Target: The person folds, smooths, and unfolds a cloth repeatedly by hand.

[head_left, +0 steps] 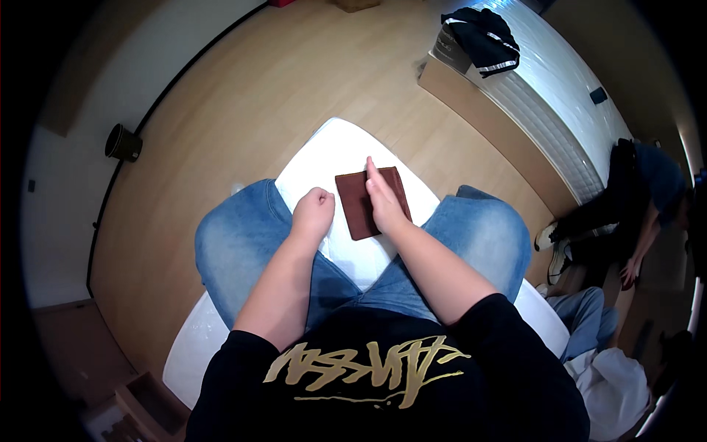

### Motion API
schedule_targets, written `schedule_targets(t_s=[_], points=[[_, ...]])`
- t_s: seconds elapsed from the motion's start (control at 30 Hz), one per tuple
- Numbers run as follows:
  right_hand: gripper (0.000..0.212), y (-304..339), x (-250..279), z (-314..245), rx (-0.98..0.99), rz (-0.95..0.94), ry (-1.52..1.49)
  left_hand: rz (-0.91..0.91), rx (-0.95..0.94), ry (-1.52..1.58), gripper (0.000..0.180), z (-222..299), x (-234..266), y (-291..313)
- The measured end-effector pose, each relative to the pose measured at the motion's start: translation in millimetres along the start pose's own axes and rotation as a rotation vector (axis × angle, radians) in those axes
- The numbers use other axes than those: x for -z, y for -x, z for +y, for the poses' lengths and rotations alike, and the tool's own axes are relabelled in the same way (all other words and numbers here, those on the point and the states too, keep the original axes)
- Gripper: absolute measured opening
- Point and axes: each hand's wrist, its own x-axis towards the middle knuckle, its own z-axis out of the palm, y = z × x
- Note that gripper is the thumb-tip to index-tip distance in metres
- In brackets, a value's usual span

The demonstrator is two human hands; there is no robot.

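Observation:
A flat, brown, roughly square piece [356, 210], which looks like folded cloth with a stitched edge, lies on the white surface [340, 140] between my knees. My right hand [383, 200] is over it, held on edge with the fingers stretched out straight. Part of the brown cloth is hidden beneath that hand, and I cannot tell whether the palm's edge presses on it. Just left of the cloth, my left hand [315, 212] is curled into a fist beside it. Nothing shows in the fist.
A plastic-wrapped mattress [541, 118] rests at the right, with a dark jacket [487, 40] on its far end and a cardboard panel [486, 121] along its side. Another person [641, 184] bends down at the far right. A dark bin [123, 143] stands by the left wall.

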Motion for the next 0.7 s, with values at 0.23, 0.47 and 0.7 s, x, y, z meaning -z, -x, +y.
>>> schedule_targets(t_s=[0.23,0.47,0.7], points=[[0.059,-5.6,-4.2,25.0,0.044,0.073,0.057,-0.098,0.071,0.284,0.019,13.1,-15.5,12.2],[0.057,-14.2,0.8,13.0,-0.108,0.214,-0.174,0.004,-0.13,0.058,0.043,8.2,-31.8,13.9],[0.036,-16.0,80.7,19.5,-0.375,0.508,0.036,-0.065,0.027,0.329,0.022,16.0,-28.8,11.3]])
